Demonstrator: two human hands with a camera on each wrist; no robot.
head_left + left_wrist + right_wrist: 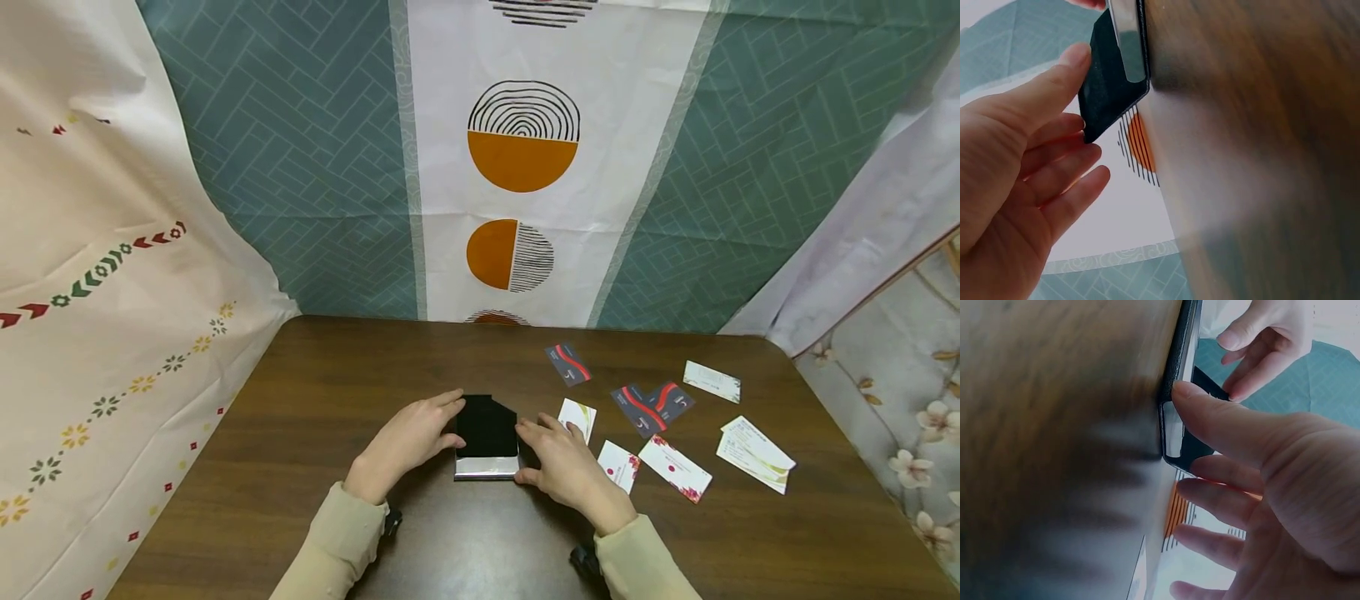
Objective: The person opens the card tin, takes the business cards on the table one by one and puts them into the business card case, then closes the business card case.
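Note:
A black card holder [483, 427] with a shiny silver strip along its near edge lies on the table between both hands. My left hand [412, 433] holds its left side. In the left wrist view, the thumb [1075, 56] lies against the black flap [1100, 94], with the fingers behind it. At the right side, my right hand [566, 467] grips the holder. Its thumb [1188, 390] presses near the silver part [1173, 434] in the right wrist view, and the other fingers are spread beyond. The inside of the holder is hidden.
Right of the holder lie loose business cards: a white and green one [577, 417], red-and-white ones [675, 467], dark grey ones with red stripes [568, 364], a white one [712, 381] and a small overlapping pile [753, 457]. A patterned curtain [517, 250] hangs behind the wooden table [360, 358].

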